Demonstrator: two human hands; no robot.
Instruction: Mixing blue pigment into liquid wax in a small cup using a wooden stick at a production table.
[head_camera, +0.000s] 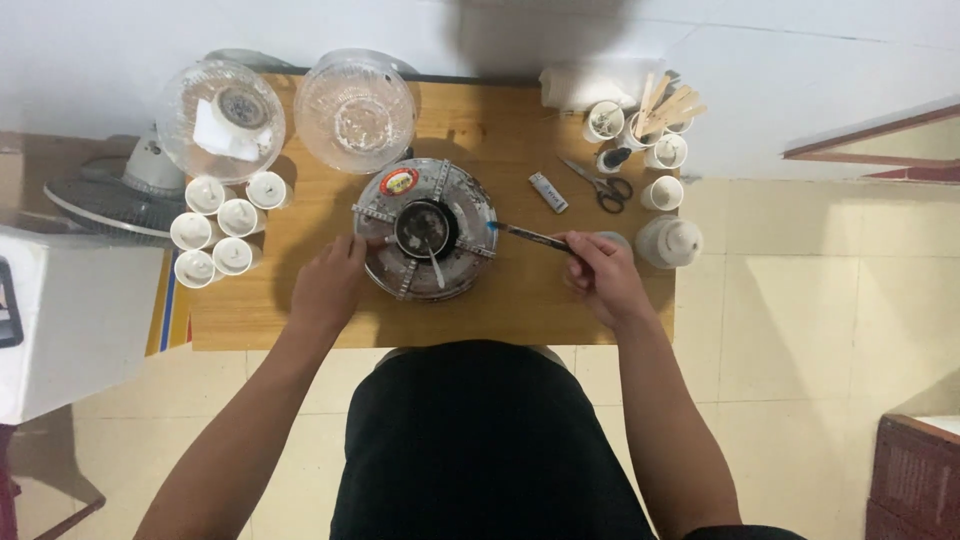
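Looking down from the head, the left hand (330, 285) is gripping the rim of the round metal burner (425, 230), probably heavy and stiff. The right hand (600, 275) is pinching a thin lighter stick (530, 236), light and rigid, aiming toward the small pot (425, 228) between the hands.

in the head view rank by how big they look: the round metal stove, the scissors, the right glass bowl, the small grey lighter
1. Round metal stove and right glass bowl: look about alike, so no ranking between them.
2. Scissors.
3. Small grey lighter, the smallest.
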